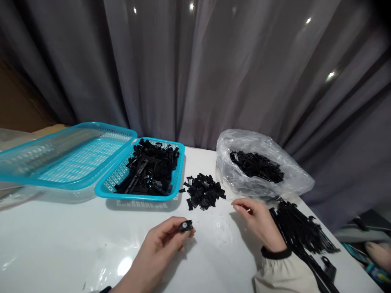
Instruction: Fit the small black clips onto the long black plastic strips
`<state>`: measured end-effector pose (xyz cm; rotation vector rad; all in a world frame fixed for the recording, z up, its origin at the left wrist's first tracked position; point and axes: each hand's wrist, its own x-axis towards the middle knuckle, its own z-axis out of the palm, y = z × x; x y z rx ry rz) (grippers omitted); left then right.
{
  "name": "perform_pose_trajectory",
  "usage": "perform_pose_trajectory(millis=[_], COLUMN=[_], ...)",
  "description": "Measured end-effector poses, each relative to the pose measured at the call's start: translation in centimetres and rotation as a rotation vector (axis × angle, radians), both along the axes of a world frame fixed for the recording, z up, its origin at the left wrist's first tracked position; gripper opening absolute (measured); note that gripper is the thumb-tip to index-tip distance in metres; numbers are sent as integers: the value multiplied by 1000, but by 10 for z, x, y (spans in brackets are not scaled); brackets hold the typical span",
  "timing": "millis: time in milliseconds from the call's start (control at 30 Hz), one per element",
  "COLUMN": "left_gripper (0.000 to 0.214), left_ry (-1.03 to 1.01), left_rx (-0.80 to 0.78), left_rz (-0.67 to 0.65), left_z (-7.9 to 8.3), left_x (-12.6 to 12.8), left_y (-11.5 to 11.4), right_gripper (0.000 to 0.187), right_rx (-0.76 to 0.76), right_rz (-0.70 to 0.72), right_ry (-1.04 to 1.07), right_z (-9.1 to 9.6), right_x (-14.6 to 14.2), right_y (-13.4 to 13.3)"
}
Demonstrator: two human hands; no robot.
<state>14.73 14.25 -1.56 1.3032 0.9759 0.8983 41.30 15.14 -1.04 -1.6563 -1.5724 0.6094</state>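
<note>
My left hand (165,242) is closed on a small black plastic part (185,226) with a pale round spot on its end. Thumb and fingers pinch the part above the white table. To the right, my right hand (258,221) has its thumb and forefinger close together in a pinch; whether anything small is between them cannot be made out. It is just right of a loose pile of small black plastic pieces (205,191). A heap of long thin black plastic strips (301,228) lies beside my right wrist, partly behind it.
A blue basket (137,197) full of black parts stands left of the pile. Another blue basket (82,158) is farther left. A clear plastic bag (293,179) holding black parts sits back right. A grey curtain (201,73) hangs behind the white table (61,236).
</note>
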Motion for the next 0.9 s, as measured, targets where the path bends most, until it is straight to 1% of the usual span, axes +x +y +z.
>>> perform_pose_trajectory(millis=[67, 167, 300, 433, 567, 700, 800, 900], left_gripper=[24, 25, 27, 27, 25, 25, 24, 23], left_ry=[-7, 22, 30, 6, 4, 4, -13, -9], left_rx=[-1, 17, 11, 1, 11, 3, -16, -12], left_rz=[1, -12, -16, -5, -20, -17, -18, -31], left_z=[-1, -4, -6, -5, -3, 0, 3, 3], left_x=[0, -1, -1, -1, -1, 1, 3, 4], left_y=[0, -1, -3, -3, -3, -4, -5, -6], right_gripper=[19, 12, 11, 11, 9, 10, 16, 26], right_rx=[-52, -105, -124, -148, -161, -140, -120, -105], right_rz=[38, 79, 77, 92, 110, 121, 136, 180], right_ry=[-45, -114, -171, -156, -105, -14, 85, 210], right_z=[-11, -21, -23, -20, -19, -18, -17, -11], right_x=[4, -2, -8, -8, -8, -2, -1, -10], right_y=[6, 11, 10, 8, 7, 6, 5, 2])
